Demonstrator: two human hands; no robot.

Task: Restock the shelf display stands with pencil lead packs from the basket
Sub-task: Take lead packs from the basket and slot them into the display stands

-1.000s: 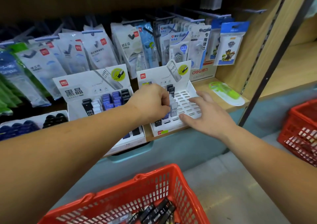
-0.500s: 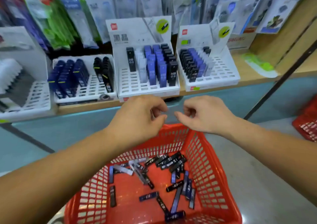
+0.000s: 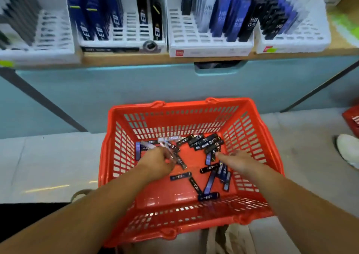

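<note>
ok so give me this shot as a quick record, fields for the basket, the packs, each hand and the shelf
basket: red basket, lower than the shelf, in front of the person
contents: loose lead packs, black and blue, scattered on its bottom
left hand: inside the basket among the packs; grip unclear through blur
right hand: inside the basket, fingers stretched toward the packs, holding nothing
stands: white display stands on the shelf, partly filled, front slots free
stage: reaching for packs

Black, blue and clear pencil lead packs (image 3: 208,196) lie scattered flat across the floor of a red slatted basket (image 3: 174,106), below white display stands (image 3: 209,46) where upright packs (image 3: 236,22) fill the rear rows.
</note>
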